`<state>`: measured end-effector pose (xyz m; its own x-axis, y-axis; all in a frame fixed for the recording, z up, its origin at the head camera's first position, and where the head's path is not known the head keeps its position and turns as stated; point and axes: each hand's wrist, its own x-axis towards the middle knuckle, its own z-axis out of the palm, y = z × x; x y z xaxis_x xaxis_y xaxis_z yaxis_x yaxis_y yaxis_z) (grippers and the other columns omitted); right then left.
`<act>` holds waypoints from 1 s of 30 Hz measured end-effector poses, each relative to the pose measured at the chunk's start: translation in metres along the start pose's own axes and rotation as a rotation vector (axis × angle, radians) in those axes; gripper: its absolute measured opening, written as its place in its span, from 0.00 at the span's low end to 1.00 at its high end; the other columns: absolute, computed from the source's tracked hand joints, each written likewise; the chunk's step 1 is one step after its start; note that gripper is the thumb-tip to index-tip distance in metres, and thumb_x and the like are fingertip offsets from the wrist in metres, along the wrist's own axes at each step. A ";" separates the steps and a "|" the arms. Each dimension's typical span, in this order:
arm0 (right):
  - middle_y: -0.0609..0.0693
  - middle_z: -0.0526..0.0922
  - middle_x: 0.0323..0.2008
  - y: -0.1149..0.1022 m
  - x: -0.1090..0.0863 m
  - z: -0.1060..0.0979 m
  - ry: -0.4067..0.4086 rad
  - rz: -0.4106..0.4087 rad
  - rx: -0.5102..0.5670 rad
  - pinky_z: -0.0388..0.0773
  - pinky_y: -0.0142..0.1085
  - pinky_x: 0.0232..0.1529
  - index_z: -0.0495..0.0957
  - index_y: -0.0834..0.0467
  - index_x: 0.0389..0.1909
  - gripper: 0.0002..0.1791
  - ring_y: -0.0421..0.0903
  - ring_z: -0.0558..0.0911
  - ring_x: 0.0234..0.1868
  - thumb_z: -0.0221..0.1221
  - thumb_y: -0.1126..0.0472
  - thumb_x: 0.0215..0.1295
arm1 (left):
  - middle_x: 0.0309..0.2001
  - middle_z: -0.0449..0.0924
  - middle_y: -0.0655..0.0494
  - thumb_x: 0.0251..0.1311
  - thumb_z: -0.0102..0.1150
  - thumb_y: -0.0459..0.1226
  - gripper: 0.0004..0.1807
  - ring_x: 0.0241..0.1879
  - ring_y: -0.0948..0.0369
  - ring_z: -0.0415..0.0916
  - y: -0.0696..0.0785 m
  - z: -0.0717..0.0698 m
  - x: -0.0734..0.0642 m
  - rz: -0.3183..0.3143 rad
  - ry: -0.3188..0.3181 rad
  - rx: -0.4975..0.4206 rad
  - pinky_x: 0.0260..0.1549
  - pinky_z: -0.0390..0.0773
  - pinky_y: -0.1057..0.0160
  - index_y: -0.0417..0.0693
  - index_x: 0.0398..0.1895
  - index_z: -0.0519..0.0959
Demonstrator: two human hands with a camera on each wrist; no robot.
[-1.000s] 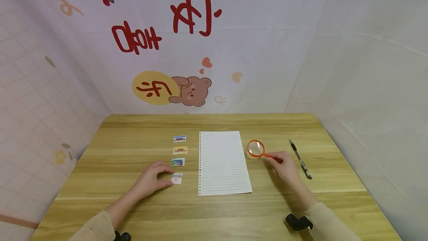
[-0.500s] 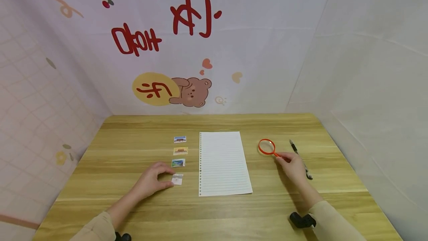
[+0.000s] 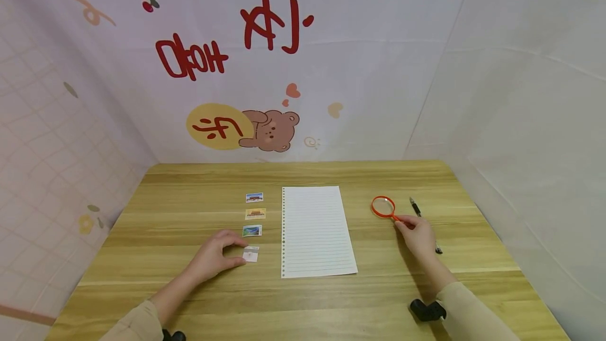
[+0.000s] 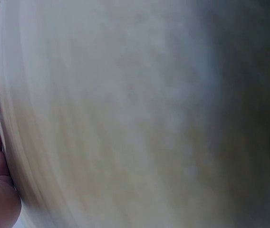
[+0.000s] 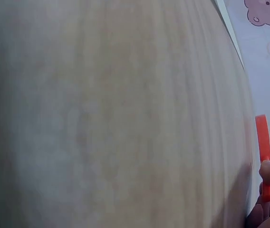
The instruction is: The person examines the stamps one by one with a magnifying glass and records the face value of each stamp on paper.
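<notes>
Holding a red magnifying glass [image 3: 384,207] in the right grip [image 3: 417,233], between lined paper [image 3: 317,231] and pen [image 3: 415,207] — pinching a pale card [image 3: 252,254] in the left grip [image 3: 220,257], beside three picture cards [image 3: 255,213].

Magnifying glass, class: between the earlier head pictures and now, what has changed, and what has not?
The magnifying glass has moved right, away from the lined sheet, held by the right hand, which now covers part of the pen. Nothing was newly gripped or released. The left hand stays at the pale slip; slip, sheet, pen and three stamps look unmoved.
</notes>
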<state>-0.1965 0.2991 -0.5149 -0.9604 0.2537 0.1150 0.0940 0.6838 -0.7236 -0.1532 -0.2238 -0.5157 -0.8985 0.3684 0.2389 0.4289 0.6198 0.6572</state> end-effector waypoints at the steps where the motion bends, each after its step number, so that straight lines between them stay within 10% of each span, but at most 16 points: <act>1: 0.58 0.84 0.38 0.001 0.000 0.001 0.005 0.000 0.000 0.71 0.30 0.30 0.86 0.65 0.45 0.11 0.45 0.77 0.35 0.66 0.64 0.63 | 0.45 0.80 0.62 0.44 0.80 0.40 0.19 0.48 0.57 0.77 0.000 0.000 0.000 0.003 0.001 -0.002 0.50 0.77 0.51 0.52 0.42 0.87; 30: 0.58 0.80 0.38 0.012 0.000 0.006 0.033 -0.007 -0.018 0.70 0.41 0.37 0.86 0.63 0.46 0.13 0.53 0.76 0.40 0.67 0.61 0.63 | 0.49 0.79 0.60 0.45 0.80 0.40 0.19 0.52 0.55 0.75 -0.004 0.006 -0.003 -0.060 -0.030 0.020 0.54 0.75 0.47 0.54 0.43 0.86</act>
<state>-0.1967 0.3025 -0.5276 -0.9518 0.2714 0.1430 0.0924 0.6980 -0.7101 -0.1519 -0.2230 -0.5227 -0.9196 0.3505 0.1777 0.3762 0.6549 0.6554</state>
